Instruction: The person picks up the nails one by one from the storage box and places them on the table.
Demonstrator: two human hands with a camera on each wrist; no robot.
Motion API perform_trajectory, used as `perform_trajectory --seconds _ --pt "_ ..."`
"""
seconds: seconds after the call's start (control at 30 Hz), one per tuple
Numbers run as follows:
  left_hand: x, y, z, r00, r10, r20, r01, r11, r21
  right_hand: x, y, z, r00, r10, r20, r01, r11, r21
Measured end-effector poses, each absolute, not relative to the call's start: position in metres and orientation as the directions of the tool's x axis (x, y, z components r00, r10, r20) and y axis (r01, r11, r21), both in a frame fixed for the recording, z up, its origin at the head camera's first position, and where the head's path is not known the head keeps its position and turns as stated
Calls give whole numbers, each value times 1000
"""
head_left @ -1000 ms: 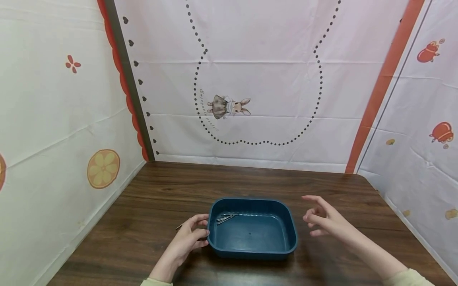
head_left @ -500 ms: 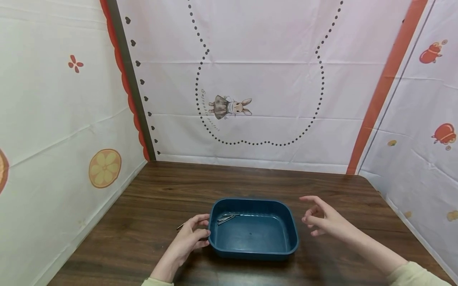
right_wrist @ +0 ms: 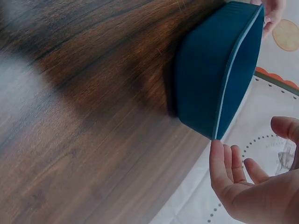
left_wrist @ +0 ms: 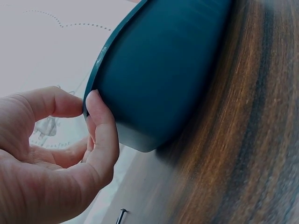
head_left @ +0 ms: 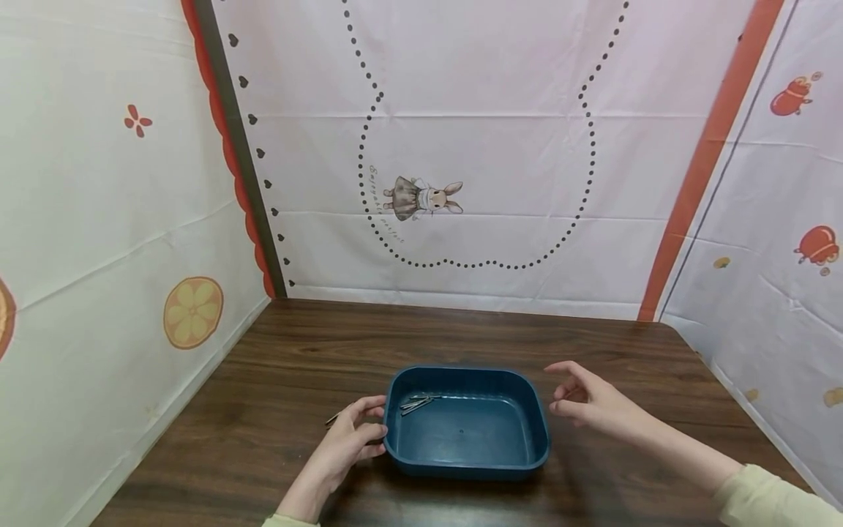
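A dark blue plastic bin (head_left: pixel 464 468) stands on the table. Several thin metal nails (head_left: pixel 416 404) lie in its far left part. My left hand (head_left: pixel 345 439) holds the bin's left side; in the left wrist view, the thumb meets the rim and a curled finger (left_wrist: pixel 103 116) lies against the outer wall. Behind this hand, partly hidden, are thin nails on the table; the head of one nail (left_wrist: pixel 121 214) shows in the left wrist view. My right hand (head_left: pixel 596 402) hovers beside the bin's right wall with relaxed, slightly bent fingers and nothing in them.
The brown wood-grain table (head_left: pixel 316 344) extends beyond and around the bin. White patterned cloth hangs at the back (head_left: pixel 474 161), with more cloth on the left (head_left: pixel 99 219) and right sides.
My right hand has moved slightly left, closer to the bin, and its fingers have drawn together a little. The left hand, the bin and the nails stay in place.
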State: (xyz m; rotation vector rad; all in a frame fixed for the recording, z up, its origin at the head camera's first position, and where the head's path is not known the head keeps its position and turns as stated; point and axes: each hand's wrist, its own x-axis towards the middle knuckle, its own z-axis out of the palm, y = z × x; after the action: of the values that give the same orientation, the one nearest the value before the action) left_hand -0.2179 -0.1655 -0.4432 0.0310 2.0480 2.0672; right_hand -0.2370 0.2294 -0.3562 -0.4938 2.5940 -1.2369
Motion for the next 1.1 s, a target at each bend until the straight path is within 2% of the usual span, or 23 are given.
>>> perform_trajectory --seconds 0.63,1.1 --pt "-219 -167 -445 -971 182 -157 -160 -2 987 -236 222 -348 -931 -363 -46 -243 708 -663" --pt "-219 -166 -444 -969 185 -163 -166 -1 986 -239 215 -345 -909 -417 -3 -319 700 -639"
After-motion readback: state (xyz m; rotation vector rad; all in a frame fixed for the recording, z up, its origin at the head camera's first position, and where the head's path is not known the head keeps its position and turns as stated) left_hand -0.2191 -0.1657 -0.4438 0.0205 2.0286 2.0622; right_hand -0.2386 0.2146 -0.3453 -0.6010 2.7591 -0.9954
